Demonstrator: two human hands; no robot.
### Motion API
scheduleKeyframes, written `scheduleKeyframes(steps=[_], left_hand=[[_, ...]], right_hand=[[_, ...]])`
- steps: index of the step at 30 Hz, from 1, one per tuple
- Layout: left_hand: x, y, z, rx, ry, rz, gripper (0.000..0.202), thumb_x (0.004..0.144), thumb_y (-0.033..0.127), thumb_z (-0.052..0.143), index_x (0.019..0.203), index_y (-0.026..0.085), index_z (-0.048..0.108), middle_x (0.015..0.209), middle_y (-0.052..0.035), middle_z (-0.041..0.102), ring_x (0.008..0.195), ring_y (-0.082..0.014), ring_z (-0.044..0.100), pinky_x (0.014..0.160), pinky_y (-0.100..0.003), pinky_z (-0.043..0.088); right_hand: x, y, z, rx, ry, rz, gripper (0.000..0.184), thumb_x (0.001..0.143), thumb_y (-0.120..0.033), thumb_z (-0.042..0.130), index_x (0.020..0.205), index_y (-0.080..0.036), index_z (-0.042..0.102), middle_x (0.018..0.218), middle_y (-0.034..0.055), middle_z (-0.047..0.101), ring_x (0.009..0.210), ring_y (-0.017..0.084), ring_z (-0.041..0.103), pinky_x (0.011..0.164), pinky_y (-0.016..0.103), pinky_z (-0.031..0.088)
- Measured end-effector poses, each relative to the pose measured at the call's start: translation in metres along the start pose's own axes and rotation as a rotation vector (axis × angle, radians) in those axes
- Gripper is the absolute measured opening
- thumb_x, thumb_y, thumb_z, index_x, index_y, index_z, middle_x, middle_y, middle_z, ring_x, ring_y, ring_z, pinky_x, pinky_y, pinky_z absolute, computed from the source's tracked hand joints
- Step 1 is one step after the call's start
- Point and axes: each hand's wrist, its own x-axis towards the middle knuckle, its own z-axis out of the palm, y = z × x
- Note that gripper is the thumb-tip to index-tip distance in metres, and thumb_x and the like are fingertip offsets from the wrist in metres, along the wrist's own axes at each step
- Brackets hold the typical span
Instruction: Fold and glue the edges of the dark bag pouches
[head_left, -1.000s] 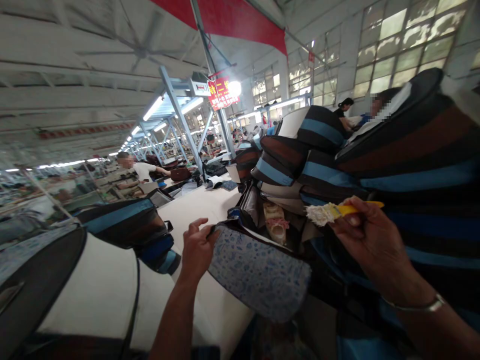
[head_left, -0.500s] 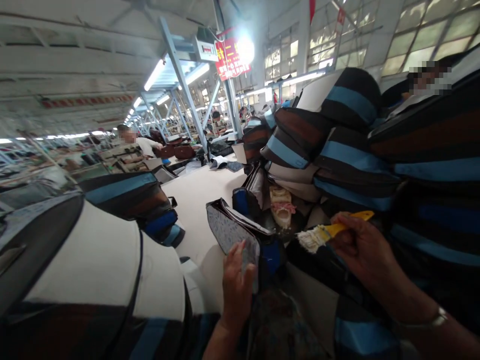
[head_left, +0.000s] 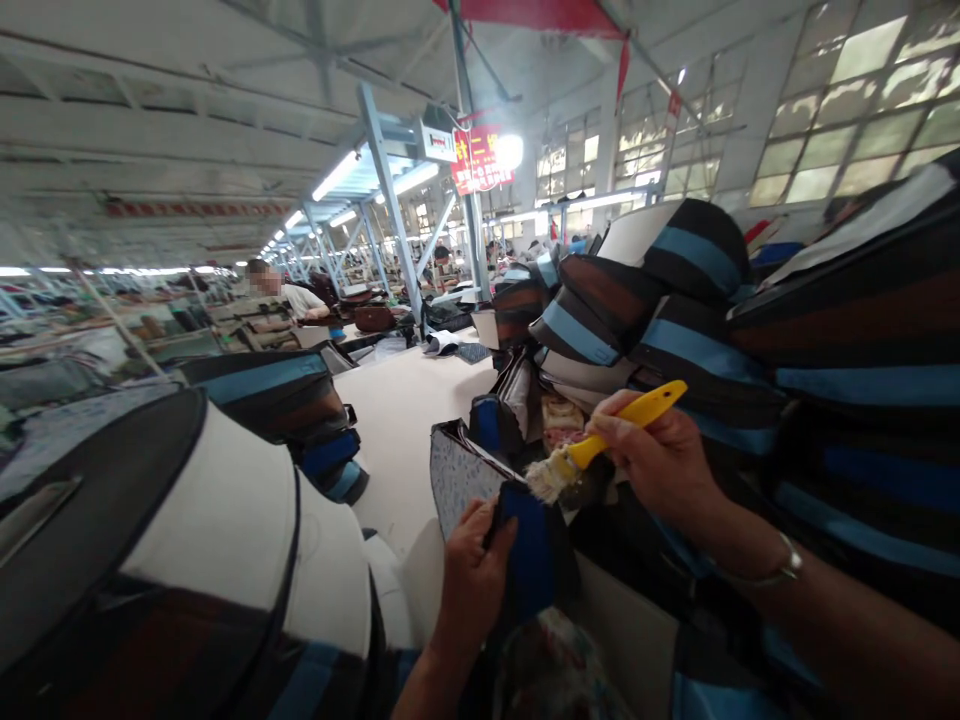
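Observation:
My right hand (head_left: 667, 465) is closed around a paintbrush (head_left: 637, 412) with a yellow handle. Its pale, clotted bristles point down and left, at the upper edge of a bag piece (head_left: 469, 475); whether they touch it I cannot tell. That piece has a grey patterned inner face, dark edges and a blue end panel (head_left: 531, 550). Pinching its near edge is my left hand (head_left: 478, 565), thumb on the blue side. Just behind the brush, partly covered by my right hand, sits a stained cream container (head_left: 561, 415).
Stacked dark bag pieces with blue and brown bands (head_left: 697, 350) rise on the right. Large white-and-black pieces (head_left: 217, 500) fill the left front. Between them runs a pale tabletop (head_left: 412, 400). A person in a white top (head_left: 300, 300) is farther back at left.
My right hand has brought the brush left, close to the bag piece's edge. The left hand's fingers have closed on that piece, whose blue panel now shows more.

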Motion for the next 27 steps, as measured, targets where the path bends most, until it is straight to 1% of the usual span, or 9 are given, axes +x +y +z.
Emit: scheduleKeyframes(steps=[4, 7, 9, 12, 17, 21, 24, 25, 27], left_hand=[[-0.005, 0.013, -0.013, -0.028, -0.034, -0.02, 0.017, 0.094, 0.032, 0.059, 0.09, 0.018, 0.068, 0.09, -0.0029, 0.062, 0.091, -0.0193, 0.058, 0.085, -0.028, 0.045], [-0.009, 0.018, -0.02, -0.067, -0.091, -0.051, 0.02, 0.095, 0.033, 0.057, 0.085, 0.018, 0.065, 0.086, -0.0018, 0.058, 0.084, -0.0178, 0.057, 0.078, -0.026, 0.046], [-0.009, 0.02, -0.024, -0.096, -0.118, -0.073, 0.021, 0.096, 0.034, 0.056, 0.086, 0.018, 0.066, 0.087, -0.0023, 0.058, 0.087, -0.0183, 0.056, 0.08, -0.026, 0.045], [-0.009, 0.02, -0.029, -0.128, -0.118, -0.089, 0.021, 0.095, 0.034, 0.057, 0.084, 0.018, 0.067, 0.087, -0.0028, 0.058, 0.09, -0.019, 0.055, 0.083, -0.027, 0.044], [-0.008, 0.017, -0.032, -0.185, -0.148, -0.131, 0.022, 0.096, 0.037, 0.056, 0.095, 0.019, 0.07, 0.09, -0.0028, 0.057, 0.087, -0.0185, 0.056, 0.078, -0.026, 0.046], [-0.007, 0.019, -0.035, -0.169, -0.173, -0.1, 0.023, 0.096, 0.036, 0.056, 0.103, 0.02, 0.071, 0.093, -0.0038, 0.059, 0.092, -0.0194, 0.058, 0.082, -0.027, 0.047], [-0.009, 0.021, -0.036, -0.091, -0.163, -0.034, 0.022, 0.098, 0.032, 0.053, 0.102, 0.019, 0.071, 0.089, -0.0037, 0.059, 0.085, -0.018, 0.06, 0.076, -0.026, 0.049], [-0.011, 0.02, -0.034, -0.021, -0.138, 0.015, 0.021, 0.098, 0.03, 0.053, 0.103, 0.019, 0.07, 0.089, -0.0038, 0.06, 0.083, -0.0173, 0.06, 0.075, -0.026, 0.049], [-0.016, 0.017, -0.029, 0.203, -0.052, 0.17, 0.021, 0.099, 0.024, 0.051, 0.111, 0.019, 0.067, 0.093, -0.0052, 0.062, 0.084, -0.0173, 0.062, 0.076, -0.027, 0.05]], right_hand=[[0.014, 0.001, 0.031, -0.282, -0.397, -0.176, 0.02, 0.094, -0.031, 0.057, 0.08, -0.017, 0.061, 0.069, -0.0018, 0.055, 0.06, 0.01, 0.049, 0.058, 0.023, 0.039], [0.026, -0.004, 0.037, -0.505, -0.555, -0.296, 0.02, 0.093, -0.027, 0.054, 0.076, -0.016, 0.058, 0.068, -0.0008, 0.056, 0.061, 0.01, 0.05, 0.061, 0.025, 0.039], [0.029, -0.013, 0.036, -0.576, -0.566, -0.358, 0.019, 0.092, -0.025, 0.054, 0.076, -0.017, 0.057, 0.067, -0.0009, 0.056, 0.059, 0.01, 0.049, 0.06, 0.024, 0.039], [0.027, -0.026, 0.036, -0.533, -0.564, -0.418, 0.019, 0.095, -0.026, 0.052, 0.079, -0.017, 0.057, 0.069, 0.0, 0.057, 0.061, 0.01, 0.051, 0.06, 0.024, 0.04], [0.022, -0.033, 0.036, -0.617, -0.749, -0.508, 0.014, 0.09, -0.02, 0.054, 0.077, -0.017, 0.053, 0.069, -0.0001, 0.058, 0.062, 0.011, 0.051, 0.062, 0.024, 0.039], [0.022, -0.036, 0.031, -0.615, -0.696, -0.581, 0.014, 0.09, -0.017, 0.054, 0.077, -0.018, 0.052, 0.068, -0.001, 0.056, 0.062, 0.01, 0.049, 0.062, 0.024, 0.038], [0.023, -0.034, 0.028, -0.661, -0.748, -0.522, 0.014, 0.09, -0.02, 0.055, 0.077, -0.018, 0.053, 0.069, -0.0003, 0.058, 0.063, 0.011, 0.051, 0.062, 0.025, 0.038], [0.024, -0.034, 0.027, -0.707, -0.756, -0.496, 0.015, 0.09, -0.02, 0.055, 0.075, -0.018, 0.054, 0.068, -0.0002, 0.058, 0.062, 0.011, 0.05, 0.061, 0.025, 0.037], [0.028, -0.038, 0.026, -0.74, -0.695, -0.448, 0.017, 0.091, -0.022, 0.053, 0.074, -0.018, 0.054, 0.066, -0.0006, 0.057, 0.058, 0.011, 0.049, 0.059, 0.025, 0.036]])
